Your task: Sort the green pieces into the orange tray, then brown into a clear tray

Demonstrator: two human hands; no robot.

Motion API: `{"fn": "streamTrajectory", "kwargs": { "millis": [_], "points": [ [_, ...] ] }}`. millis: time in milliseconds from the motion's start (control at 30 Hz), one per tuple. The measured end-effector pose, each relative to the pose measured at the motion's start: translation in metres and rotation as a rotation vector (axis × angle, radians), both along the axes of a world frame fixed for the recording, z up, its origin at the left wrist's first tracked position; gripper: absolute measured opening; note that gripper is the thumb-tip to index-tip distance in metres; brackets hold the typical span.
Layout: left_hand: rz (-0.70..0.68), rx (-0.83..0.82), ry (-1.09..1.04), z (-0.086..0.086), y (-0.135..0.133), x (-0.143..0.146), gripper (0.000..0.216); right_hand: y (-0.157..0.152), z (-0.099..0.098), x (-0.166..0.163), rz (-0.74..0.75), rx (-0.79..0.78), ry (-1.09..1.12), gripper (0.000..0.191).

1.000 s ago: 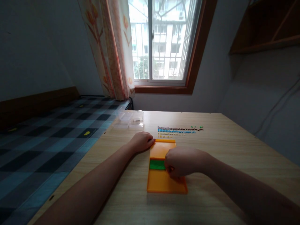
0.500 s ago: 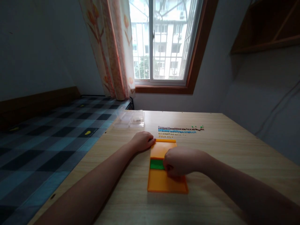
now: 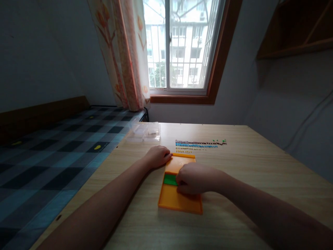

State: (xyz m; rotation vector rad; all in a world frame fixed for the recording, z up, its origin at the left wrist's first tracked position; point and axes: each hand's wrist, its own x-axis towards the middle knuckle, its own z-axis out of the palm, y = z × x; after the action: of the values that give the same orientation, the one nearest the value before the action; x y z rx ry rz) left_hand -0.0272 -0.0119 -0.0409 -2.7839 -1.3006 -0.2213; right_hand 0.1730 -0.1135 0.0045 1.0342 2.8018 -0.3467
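Observation:
On the table lies a shallow orange plastic tray (image 3: 179, 201) with a raised rim, turned slightly askew. A green strip (image 3: 170, 179) runs across its middle, partly hidden by my right hand (image 3: 194, 177). The fingers of that hand are curled down at the green strip; whatever lies between them is out of sight. My left hand (image 3: 158, 157) rests at the tray's far left corner, its fingers bent and their tips gripping the rim there.
Beyond the tray, tiny brown, blue and yellow pieces (image 3: 195, 144) lie in rows on the wooden table (image 3: 260, 180), with a few green bits at the right end. Clear plastic boxes (image 3: 147, 132) stand at the back left. A bed (image 3: 78, 139) adjoins the table's left side.
The tray's near end has swung to the left, so it now sits askew. My right hand has shifted left with it. My left hand has hardly moved.

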Motion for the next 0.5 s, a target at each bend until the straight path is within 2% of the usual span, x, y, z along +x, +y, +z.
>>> {"fn": "streamTrajectory", "kwargs": {
  "millis": [500],
  "points": [
    [0.014,0.013,0.006,-0.0014,0.0007,-0.0007,0.036,-0.0001,-0.0071,-0.008,-0.025,0.122,0.013,0.035]
  ]
}}
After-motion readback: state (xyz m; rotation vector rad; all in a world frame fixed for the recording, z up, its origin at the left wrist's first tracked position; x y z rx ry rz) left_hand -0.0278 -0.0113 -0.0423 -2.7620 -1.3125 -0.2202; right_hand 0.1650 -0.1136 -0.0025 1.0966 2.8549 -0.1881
